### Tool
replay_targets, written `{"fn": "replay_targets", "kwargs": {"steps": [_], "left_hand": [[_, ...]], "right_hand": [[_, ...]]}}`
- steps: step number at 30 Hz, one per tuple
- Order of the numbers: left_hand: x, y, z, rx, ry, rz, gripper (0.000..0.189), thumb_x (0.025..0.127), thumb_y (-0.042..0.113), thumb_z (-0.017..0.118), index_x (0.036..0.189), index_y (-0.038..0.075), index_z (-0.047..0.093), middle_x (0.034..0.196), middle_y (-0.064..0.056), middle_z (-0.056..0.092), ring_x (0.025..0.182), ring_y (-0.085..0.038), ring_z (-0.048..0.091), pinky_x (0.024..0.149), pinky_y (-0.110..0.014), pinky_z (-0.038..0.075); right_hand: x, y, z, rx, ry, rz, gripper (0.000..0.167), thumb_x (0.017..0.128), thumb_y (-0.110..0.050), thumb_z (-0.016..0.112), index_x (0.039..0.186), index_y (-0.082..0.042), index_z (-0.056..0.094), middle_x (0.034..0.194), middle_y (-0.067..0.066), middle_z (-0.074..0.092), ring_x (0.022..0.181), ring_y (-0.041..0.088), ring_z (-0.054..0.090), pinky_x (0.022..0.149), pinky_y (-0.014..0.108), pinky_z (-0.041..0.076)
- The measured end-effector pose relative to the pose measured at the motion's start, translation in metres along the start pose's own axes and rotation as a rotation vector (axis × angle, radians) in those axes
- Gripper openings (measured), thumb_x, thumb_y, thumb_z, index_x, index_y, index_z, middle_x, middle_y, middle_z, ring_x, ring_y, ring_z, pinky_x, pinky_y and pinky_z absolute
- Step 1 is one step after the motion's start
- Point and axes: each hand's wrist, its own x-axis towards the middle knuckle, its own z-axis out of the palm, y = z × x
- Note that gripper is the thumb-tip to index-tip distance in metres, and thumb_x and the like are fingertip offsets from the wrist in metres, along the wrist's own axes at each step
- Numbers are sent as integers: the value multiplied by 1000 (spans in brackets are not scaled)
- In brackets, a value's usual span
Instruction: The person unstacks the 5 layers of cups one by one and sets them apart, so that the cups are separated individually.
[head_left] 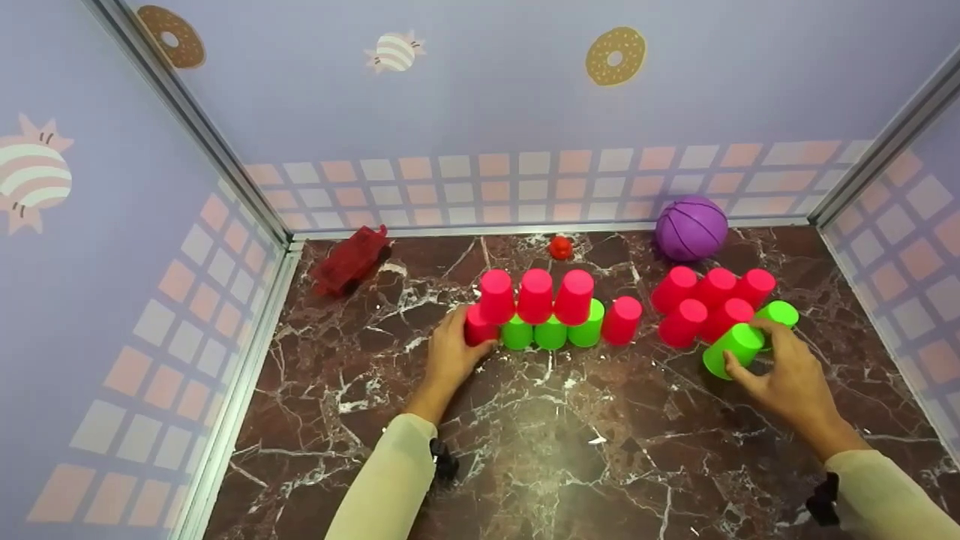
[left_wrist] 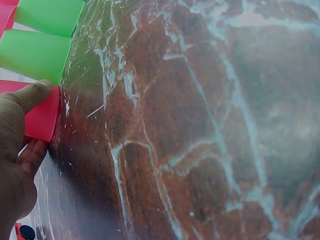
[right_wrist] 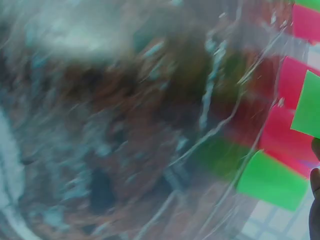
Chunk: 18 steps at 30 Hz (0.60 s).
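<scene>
Fingers [right_wrist: 315, 183]: right edge, largely cut off, touching the nearer green cup [right_wrist: 308, 110] at its lower corner
Pink cups [right_wrist: 278, 131]: two partly behind that cup, another at upper right
Other green cup [right_wrist: 272, 182]: lower right, just beside the lowest pink one
Surface [right_wrist: 125, 140]: brown, pale-veined, blurred, glare at upper left
Wall [right_wrist: 280, 225]: pale squares, bottom right

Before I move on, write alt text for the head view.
A person's left hand grips a red tapered cup at the left end of a red and green cup stack; the right hand holds a green tapered cup near clustered red cups, with a purple ball behind.
</scene>
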Motion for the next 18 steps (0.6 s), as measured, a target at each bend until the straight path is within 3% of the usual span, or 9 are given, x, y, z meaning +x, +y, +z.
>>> {"fn": "replay_targets", "kwargs": {"steps": [3, 8, 13, 18], "left_hand": [[-1, 1, -1, 2, -10, -9, 80, 72, 48, 101, 137, 18, 66, 119, -13, 78, 107, -37, 80, 91, -52, 64], [-1, 7, -7, -45, -8, -24, 79, 72, 47, 101, 136, 17, 66, 120, -15, 78, 108, -39, 79, 93, -57, 63], [-2, 20, -18, -100, 16, 1, 74, 74, 40, 102, 133, 13, 67, 117, -18, 77, 105, -42, 78, 90, -59, 63], [-2, 23, -19, -117, 13, -23, 73, 73, 39, 102, 133, 15, 67, 118, -17, 78, 106, -42, 78, 92, -59, 63]], "right_hand": [[-7, 11, -3, 2, 8, 31, 64, 76, -8, 93, 129, 11, 61, 105, 29, 70, 86, 41, 67, 78, 31, 44], [-15, 23, -9, -4, 20, 69, 64, 77, -9, 91, 128, 12, 59, 105, 31, 69, 86, 46, 66, 75, 36, 44], [-23, 32, -13, 1, 26, 127, 64, 79, -9, 90, 129, 13, 58, 109, 33, 67, 89, 47, 66, 79, 24, 38], [-30, 42, -16, -15, 7, 191, 64, 80, -10, 91, 130, 12, 58, 112, 33, 67, 93, 52, 66, 80, 31, 40]]}}
